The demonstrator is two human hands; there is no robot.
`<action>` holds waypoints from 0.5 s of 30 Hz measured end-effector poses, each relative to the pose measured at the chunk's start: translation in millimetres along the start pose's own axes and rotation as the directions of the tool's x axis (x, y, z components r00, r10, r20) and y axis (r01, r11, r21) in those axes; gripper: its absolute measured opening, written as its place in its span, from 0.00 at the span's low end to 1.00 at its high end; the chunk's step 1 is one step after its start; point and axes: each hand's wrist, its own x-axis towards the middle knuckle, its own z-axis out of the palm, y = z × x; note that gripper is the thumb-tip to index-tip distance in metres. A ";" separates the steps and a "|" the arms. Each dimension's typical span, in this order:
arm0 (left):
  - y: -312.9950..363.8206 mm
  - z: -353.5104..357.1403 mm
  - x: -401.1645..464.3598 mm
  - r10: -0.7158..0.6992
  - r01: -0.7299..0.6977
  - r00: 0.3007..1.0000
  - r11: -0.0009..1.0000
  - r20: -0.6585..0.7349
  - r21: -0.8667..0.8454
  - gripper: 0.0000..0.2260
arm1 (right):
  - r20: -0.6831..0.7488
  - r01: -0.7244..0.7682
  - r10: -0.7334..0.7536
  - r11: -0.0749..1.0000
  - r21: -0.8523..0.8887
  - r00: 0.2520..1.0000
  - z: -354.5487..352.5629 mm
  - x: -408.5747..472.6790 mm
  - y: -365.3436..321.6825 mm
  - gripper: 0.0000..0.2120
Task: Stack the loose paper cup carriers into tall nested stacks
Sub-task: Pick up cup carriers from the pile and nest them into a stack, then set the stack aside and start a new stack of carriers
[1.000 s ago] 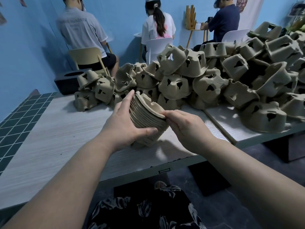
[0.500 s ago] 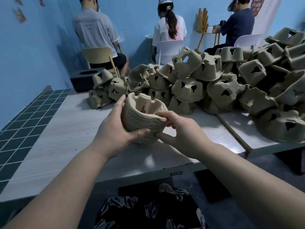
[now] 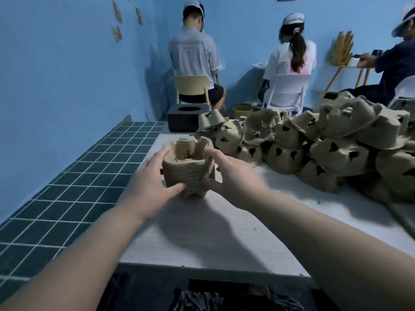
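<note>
Tiled ledge (image 3: 67,187) runs along the counter's left edge; black box (image 3: 186,116) sits at the far-left corner.

Left hand (image 3: 149,189): fingers reach up the stack's left wall, thumb curls across its lower front. It grips the stack.

Stack (image 3: 187,169): nested carriers, long axis upright, open end up, base on or just above the counter (image 3: 202,232) — contact not resolvable. Position: left half of the counter, toward the far edge, squarely between the two hands.

Right hand (image 3: 233,176): fingers wrap the stack's right wall, thumb low at the front. Also gripping. Both hands touch the stack; neither is nearer.

Pile (image 3: 314,144): loose carriers heaped from just beside the stack out to the counter's right edge, most lying mouth-down or tilted.

Judgement: the next loose carrier lies right of the stack, so the right hand is better placed to fetch it while the left steadies. Any carrier must be turned mouth-up to match the stack's axis before it nests.
</note>
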 end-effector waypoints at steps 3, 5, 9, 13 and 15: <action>-28.3 -10.1 29.5 -0.036 0.038 0.999 0.999 -0.034 0.035 0.42 | 0.024 0.020 -0.019 0.999 -0.041 1.000 19.2 41.6 -10.0 0.33; -42.4 -13.9 51.8 -0.035 0.037 0.999 0.997 -0.040 0.064 0.43 | 0.036 0.017 -0.015 0.997 -0.078 0.999 30.5 66.4 -12.3 0.33; -61.3 -12.2 94.5 -0.023 0.023 1.000 0.996 -0.006 0.084 0.44 | 0.037 -0.022 0.028 0.989 -0.146 0.999 46.2 107.6 -8.3 0.31; -69.6 -2.3 130.8 -0.012 0.012 1.000 0.997 0.004 0.083 0.45 | 0.039 -0.059 0.069 0.978 -0.201 0.997 54.9 136.4 3.5 0.31; -72.1 2.5 146.7 -0.002 0.001 1.000 0.996 0.003 0.091 0.45 | 0.030 -0.097 0.106 0.969 -0.227 0.994 60.9 148.2 9.4 0.32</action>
